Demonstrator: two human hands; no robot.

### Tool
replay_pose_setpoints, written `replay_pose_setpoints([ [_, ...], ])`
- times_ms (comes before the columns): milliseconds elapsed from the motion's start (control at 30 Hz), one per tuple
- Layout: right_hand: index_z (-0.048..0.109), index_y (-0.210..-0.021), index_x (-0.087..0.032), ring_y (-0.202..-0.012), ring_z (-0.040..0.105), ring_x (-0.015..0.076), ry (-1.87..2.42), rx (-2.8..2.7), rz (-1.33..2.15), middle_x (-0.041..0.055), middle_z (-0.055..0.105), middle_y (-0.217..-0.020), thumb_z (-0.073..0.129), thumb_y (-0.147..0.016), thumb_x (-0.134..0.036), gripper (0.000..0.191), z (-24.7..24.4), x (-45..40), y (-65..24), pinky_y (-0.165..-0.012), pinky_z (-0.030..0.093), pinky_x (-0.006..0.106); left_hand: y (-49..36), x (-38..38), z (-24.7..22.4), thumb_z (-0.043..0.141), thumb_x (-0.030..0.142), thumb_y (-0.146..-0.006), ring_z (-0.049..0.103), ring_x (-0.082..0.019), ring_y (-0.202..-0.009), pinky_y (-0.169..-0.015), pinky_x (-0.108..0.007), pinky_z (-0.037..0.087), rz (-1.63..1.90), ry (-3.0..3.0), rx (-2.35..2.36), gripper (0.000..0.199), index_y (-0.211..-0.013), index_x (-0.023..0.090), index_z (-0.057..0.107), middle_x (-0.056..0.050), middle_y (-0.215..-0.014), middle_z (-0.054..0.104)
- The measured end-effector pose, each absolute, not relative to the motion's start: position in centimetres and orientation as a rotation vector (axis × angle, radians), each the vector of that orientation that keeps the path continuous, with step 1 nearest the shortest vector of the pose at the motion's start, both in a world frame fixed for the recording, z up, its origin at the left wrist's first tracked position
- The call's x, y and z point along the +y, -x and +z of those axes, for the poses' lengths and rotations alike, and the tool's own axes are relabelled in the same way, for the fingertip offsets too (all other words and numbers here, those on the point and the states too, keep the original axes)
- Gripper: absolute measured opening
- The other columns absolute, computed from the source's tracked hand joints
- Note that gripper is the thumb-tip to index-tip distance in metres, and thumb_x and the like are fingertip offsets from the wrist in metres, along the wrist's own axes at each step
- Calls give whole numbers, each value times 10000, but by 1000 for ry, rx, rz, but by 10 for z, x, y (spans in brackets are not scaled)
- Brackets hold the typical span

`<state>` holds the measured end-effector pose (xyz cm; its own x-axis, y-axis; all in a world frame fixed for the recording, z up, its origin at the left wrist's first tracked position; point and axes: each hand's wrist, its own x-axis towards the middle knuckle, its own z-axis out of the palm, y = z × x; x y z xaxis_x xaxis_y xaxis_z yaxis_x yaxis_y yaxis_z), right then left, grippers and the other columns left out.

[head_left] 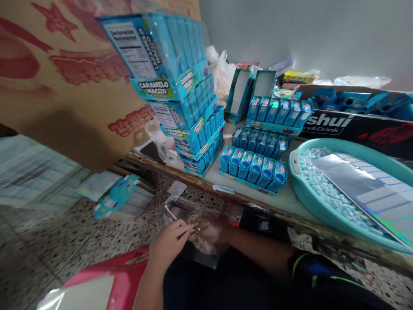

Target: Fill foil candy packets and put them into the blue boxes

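Observation:
Low over my lap, my left hand (171, 243) has its fingers closed on a clear plastic bag (190, 211). My right hand (213, 230) is blurred and lies against the same bag; its fingers cannot be made out clearly. Above the hands, on the table, stands a tall stack of blue candy display boxes (193, 120), the top one wrapped in clear plastic. To its right sits a tray of blue tubes (253, 168) with round openings, and behind it are more rows of blue packs (277, 114).
A turquoise tub (301, 189) of small pale pieces, with a shiny sheet on top, is at the right. Behind it stands a black carton (355, 129) of blue packs. A big cardboard box (80, 86) leans at the left. A red chair (125, 275) is below.

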<state>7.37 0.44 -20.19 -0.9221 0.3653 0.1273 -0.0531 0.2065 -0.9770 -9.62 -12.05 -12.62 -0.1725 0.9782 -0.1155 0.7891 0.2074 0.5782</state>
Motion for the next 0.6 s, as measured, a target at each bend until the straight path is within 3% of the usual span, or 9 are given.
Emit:
replay_pose_setpoints([
  [67,764,-783,-208,-1201,644,246,192,-2099,1789,67,785,-1020,720,-859,-298,126,-207,9,-74,-1141,417,451,96,-128,-124,539,442,-950,666,-170,-827,-771,-260,524,611,-1647,2111,326,-998,271,813,-24,-879,707],
  [200,793,-1014,-181,-1050,731,254,191,-1920,1856,117,781,-1099,621,-936,-439,320,-215,10,-77,-972,563,413,91,-138,-127,571,404,-958,678,-159,-833,-754,-252,526,674,-1730,2173,276,-903,277,810,-20,-866,709],
  [333,787,-1094,-193,-1031,745,258,227,-1856,1902,111,783,-1111,592,-951,-525,411,-212,3,-81,-932,585,398,85,-137,-129,587,363,-960,684,-193,-1009,-908,-312,554,755,-1888,2268,252,-1107,281,774,-49,-1059,735],
  [433,783,-1116,-201,-1105,723,253,150,-1839,1902,117,769,-1164,580,-968,-488,382,-204,0,-82,-1004,549,405,87,-133,-125,581,311,-965,645,-228,-1172,-1050,-410,517,770,-2089,2250,286,-1200,294,744,-66,-1214,727],
  [533,790,-1059,-190,-1144,704,245,-25,-1868,1793,121,772,-1149,572,-965,-401,317,-193,3,-81,-1049,517,411,92,-130,-118,556,265,-980,703,-195,-1073,-1102,-453,500,729,-2264,2018,252,-1092,295,780,-35,-1088,781],
  [600,785,-1031,-185,-1082,725,236,-84,-1924,1692,115,784,-1089,563,-951,-332,278,-179,7,-83,-992,550,390,97,-131,-109,534,271,-987,740,-170,-969,-1083,-423,531,722,-2287,1930,266,-1031,286,796,-24,-1005,799],
])
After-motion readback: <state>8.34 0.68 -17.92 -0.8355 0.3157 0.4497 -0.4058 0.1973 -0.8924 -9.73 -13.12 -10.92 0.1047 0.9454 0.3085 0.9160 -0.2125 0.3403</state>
